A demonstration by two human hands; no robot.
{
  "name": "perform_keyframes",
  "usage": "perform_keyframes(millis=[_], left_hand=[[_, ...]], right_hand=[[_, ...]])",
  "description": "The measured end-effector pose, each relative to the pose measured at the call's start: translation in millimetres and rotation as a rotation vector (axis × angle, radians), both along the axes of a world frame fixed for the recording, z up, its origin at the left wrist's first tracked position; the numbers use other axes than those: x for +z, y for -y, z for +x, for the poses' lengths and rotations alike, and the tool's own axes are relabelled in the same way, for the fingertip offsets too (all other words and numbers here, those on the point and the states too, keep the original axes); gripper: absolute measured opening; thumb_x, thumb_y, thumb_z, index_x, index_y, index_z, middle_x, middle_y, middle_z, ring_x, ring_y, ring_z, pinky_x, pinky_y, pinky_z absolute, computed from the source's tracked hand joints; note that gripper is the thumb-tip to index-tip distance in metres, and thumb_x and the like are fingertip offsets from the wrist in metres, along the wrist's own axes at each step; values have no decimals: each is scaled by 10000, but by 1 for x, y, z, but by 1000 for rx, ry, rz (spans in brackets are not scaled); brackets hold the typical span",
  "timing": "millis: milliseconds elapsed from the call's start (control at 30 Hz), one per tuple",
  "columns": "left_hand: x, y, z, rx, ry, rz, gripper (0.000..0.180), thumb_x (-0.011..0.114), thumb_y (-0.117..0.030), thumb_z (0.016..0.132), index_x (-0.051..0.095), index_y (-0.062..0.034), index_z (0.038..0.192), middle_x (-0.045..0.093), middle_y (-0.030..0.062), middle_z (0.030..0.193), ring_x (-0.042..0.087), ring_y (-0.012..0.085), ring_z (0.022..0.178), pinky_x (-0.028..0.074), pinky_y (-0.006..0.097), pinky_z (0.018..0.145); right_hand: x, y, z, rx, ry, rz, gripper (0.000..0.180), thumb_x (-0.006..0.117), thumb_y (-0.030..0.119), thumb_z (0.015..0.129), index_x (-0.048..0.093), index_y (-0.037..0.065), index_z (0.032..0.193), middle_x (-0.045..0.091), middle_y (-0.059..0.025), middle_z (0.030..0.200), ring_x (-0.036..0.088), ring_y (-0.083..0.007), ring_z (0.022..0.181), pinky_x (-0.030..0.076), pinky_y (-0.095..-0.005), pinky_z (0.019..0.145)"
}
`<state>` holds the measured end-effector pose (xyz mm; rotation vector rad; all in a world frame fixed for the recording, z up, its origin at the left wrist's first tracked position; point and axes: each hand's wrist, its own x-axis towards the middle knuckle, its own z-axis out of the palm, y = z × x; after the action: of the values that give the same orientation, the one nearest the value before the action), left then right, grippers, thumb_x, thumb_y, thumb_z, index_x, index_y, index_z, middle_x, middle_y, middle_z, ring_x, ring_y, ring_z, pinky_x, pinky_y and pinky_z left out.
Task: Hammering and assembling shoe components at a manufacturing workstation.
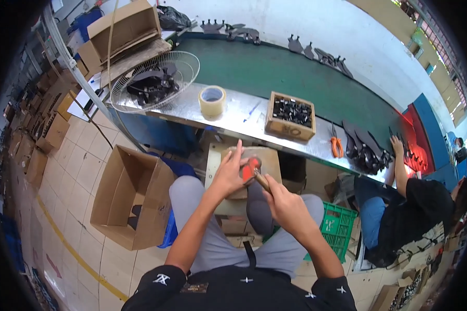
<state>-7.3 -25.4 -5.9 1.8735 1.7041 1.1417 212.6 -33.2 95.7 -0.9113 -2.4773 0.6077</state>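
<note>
My right hand [288, 207] is closed round the wooden handle of what looks like a small hammer [263, 181]. Its far end meets an orange-red piece [249, 170], and I cannot tell whether the two are one thing. Beside that piece is my left hand [229, 173], its index finger pointing up and away. The other left fingers curl at the red piece, and what they grip is hidden. Both hands are over a pale work block [271, 158] between my knees. A dark grey rounded shape [259, 210] shows below my hands.
Ahead, a metal ledge [244, 111] holds a tape roll [212, 101], a wooden box [290, 129] of small black parts, orange-handled pliers [337, 146] and a wire basket [119, 96]. Beyond runs a green belt [275, 72]. A cardboard box [109, 207], green crate [337, 233] and co-worker [415, 217] flank me.
</note>
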Motion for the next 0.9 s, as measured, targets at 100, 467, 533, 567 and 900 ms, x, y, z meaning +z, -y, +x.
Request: perform_keyframes(millis=[100, 467, 533, 567, 900], left_hand=[[-3, 10, -3, 7, -26, -52, 1190, 794, -413, 754, 16, 12, 1548, 633, 44, 1326, 453, 273, 1361, 245, 453, 1187], [-7, 9, 8, 104, -39, 121, 292, 698, -248, 860, 721, -136, 1129, 676, 33, 1245, 491, 292, 1337, 248, 513, 1164], [-4, 15, 3, 28, -10, 110, 292, 698, -229, 859, 719, -127, 1131, 682, 32, 1232, 500, 290, 1329, 248, 515, 1164], [-4, 19, 0, -43, -5, 92, 292, 698, -211, 857, 717, -118, 1133, 689, 31, 1219, 510, 289, 1321, 247, 517, 1164], [57, 90, 11, -312, 621, -145, 261, 644, -204, 950, 634, 43, 865, 473, 97, 718, 454, 165, 635, 375, 311, 581]], right_hand=[[41, 13, -1, 71, -125, 87, 395, 582, 75, 940, 497, -31, 1311, 638, -264, 1021, 656, -424, 839, 546, -463, 702], [27, -7, 0, -197, -108, -293, 311, 558, 157, 993, 535, 9, 1265, 656, -244, 863, 656, -433, 787, 512, -443, 680], [9, -15, 0, -215, -118, -194, 318, 563, 156, 991, 541, 11, 1273, 659, -236, 871, 655, -428, 792, 513, -436, 681], [-4, -21, 1, -221, -149, -107, 325, 568, 154, 989, 548, 12, 1281, 663, -229, 879, 654, -422, 797, 513, -429, 681], [-50, -44, -3, -23, 193, 122, 453, 694, 164, 858, 609, 133, 1302, 602, -83, 1164, 593, -284, 1027, 516, -388, 764]])
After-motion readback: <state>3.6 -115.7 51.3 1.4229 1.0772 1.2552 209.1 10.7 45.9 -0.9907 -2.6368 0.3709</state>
